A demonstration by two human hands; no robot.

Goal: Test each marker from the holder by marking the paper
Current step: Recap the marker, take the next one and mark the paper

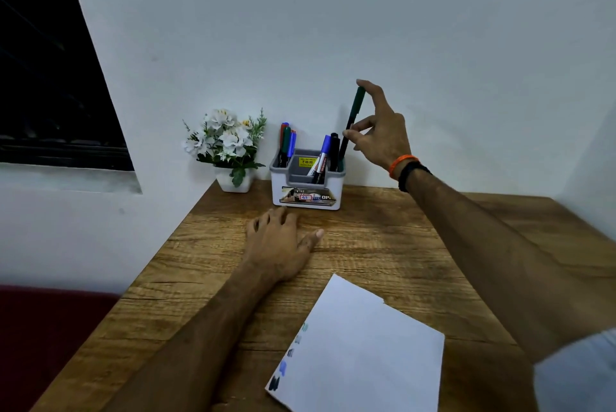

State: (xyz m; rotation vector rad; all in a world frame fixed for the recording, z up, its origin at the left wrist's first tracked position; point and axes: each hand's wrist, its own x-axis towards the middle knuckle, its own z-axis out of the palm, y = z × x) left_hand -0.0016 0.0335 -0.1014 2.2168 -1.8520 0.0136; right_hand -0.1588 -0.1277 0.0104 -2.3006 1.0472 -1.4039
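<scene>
A white and grey marker holder (306, 190) stands at the back of the wooden table against the wall. Several markers stick up from it, some at its left (286, 143) and some at its right (325, 155). My right hand (383, 131) pinches a green-capped marker (352, 118) that stands nearly upright, its lower end at the holder's right compartment. My left hand (280, 241) rests on the table just in front of the holder, fingers spread and holding nothing. A white sheet of paper (363, 351) lies near me, with several ink marks along its left edge.
A small white pot of artificial white flowers (226, 148) sits left of the holder. The table (383, 245) ends at a left edge beside a dark red seat (43, 328). A white wall rises behind, with a dark window (43, 78) at the left.
</scene>
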